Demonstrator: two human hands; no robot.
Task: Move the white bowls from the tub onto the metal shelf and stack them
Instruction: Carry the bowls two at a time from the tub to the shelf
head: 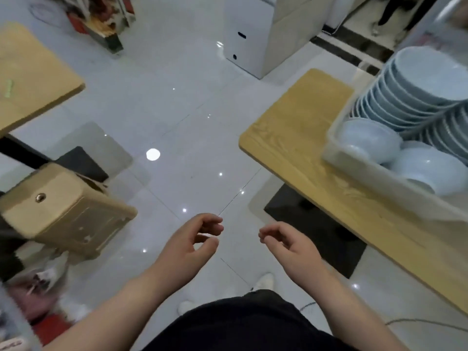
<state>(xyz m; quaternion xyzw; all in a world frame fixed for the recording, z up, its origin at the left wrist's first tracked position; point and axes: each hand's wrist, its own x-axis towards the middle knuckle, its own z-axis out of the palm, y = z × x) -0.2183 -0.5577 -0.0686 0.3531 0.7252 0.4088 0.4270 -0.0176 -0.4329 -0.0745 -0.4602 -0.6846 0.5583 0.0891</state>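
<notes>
Nearest to me: left hand (192, 247) and right hand (291, 247), both out in front over the tiled floor (190, 122), fingers loosely curled, nothing in either. Neither touches anything.

Left of the hands is a wooden stool (63, 209), tilted in frame and close to my path. Risk: I clip it when turning with a load.

Right and further out is the wooden table (304, 138), with the clear tub (379, 183) on its far right part. The white bowls are all in the tub. Two loose bowls (367, 140) lie upside down at the near end. Behind them the tall stack (410, 97) leans over on its side.

What could go wrong, my read:
- The leaning stack looks unsupported. If I pull a loose bowl out first, it may slide or topple.
- Grabbing too many at once with bare hands could let glazed bowls slip, and the tile floor would break them.
- The tub sits near the table edge, so a sideways tug could drag it off.
- The floor is glossy and my footing is uncertain.

I can't pick out the metal shelf in this view, so the carry route is unknown. The view is blurred at the edges.

Far end: a white cabinet (253, 34), well clear.
</notes>
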